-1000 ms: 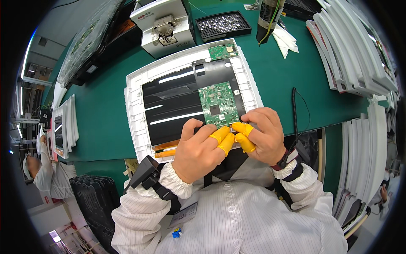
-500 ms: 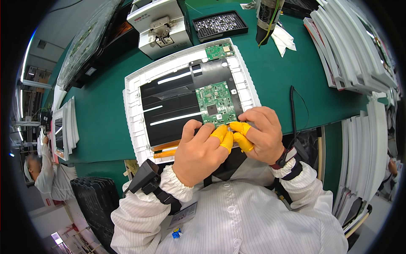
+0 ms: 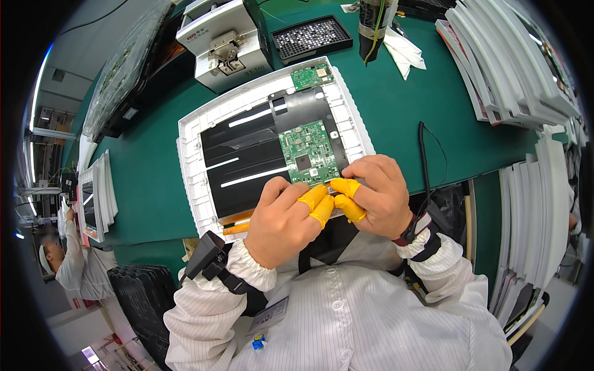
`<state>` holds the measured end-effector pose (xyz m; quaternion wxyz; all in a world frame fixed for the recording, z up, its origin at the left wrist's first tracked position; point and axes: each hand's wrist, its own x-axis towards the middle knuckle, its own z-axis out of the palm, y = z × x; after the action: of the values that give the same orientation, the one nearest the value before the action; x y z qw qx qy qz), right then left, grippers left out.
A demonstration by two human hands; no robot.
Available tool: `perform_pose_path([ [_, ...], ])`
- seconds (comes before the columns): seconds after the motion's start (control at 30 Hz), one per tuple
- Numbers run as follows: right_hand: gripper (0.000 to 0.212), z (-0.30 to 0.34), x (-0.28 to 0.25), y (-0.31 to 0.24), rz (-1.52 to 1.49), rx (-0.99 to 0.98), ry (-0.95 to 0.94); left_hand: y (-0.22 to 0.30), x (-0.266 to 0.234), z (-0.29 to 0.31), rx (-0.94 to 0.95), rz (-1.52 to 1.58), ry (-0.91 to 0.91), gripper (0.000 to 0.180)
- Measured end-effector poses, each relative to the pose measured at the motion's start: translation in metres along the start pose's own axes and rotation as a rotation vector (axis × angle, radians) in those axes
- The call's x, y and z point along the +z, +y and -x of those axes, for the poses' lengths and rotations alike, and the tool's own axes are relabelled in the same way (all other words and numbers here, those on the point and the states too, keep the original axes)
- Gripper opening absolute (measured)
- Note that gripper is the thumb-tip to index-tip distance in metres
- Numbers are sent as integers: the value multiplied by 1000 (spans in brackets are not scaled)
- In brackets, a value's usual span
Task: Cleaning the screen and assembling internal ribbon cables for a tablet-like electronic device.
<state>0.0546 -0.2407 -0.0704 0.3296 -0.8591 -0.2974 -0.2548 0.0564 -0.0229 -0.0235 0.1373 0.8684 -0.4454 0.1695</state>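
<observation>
A white plastic housing lies on the green bench with a black panel inside it. On the panel's right part sits a green circuit board, and a smaller green board is at the far corner. My left hand and my right hand meet at the large board's near edge. Both have thumb and index finger pressed together, in yellow finger cots. What lies between those fingertips is hidden. An orange flat strip runs along the housing's near edge, left of my left hand.
Behind the housing stand a white dispenser-like machine and a black tray of small metal parts. A dark cylindrical tool hangs beside a white cloth. White housings are stacked at right. A coiled black cord crosses the bench edge.
The whole view has shifted slightly, so the bench and housing appear a little further left. Both hands stay at the board's near edge, fingertips still together.
</observation>
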Motion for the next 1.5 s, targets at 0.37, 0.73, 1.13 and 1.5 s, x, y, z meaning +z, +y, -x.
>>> perform_pose_path([
  [0.37,23,-1,0,1,-13,-14,17,6,-2,-2,-23,18,-52,10],
  [0.73,23,1,0,2,-26,1,18,-2,-2,-4,43,40,-71,13],
  [1.13,25,3,0,1,-2,2,46,-3,-2,-5,36,67,-35,14],
  [1.5,24,8,0,5,-40,39,80,2,-1,-6,-7,94,-43,14],
])
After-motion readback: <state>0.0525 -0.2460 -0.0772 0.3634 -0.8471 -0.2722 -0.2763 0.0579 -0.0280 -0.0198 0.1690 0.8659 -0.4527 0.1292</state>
